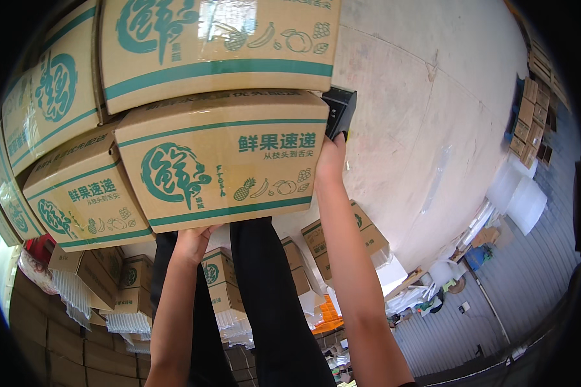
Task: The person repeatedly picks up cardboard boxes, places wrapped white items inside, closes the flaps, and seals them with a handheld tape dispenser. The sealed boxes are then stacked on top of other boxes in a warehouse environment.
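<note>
A tape-sealed cardboard carton with green print of fruit and a round emblem is before me, slightly tilted. My left hand supports its lower edge from beneath, and the fingers are mostly hidden under it. On the carton's right side lies my right hand, its fingertips near a black box-shaped object behind the carton's corner. Directly beyond and over the held carton is another printed carton. A similar carton adjoins its left side. Whether the held carton rests on anything is hidden.
More stacked cartons line the left. Open cartons with clear plastic air-column packing stand behind my legs, near an orange crate. Pale concrete floor stretches right toward small boxes and white foam rolls.
</note>
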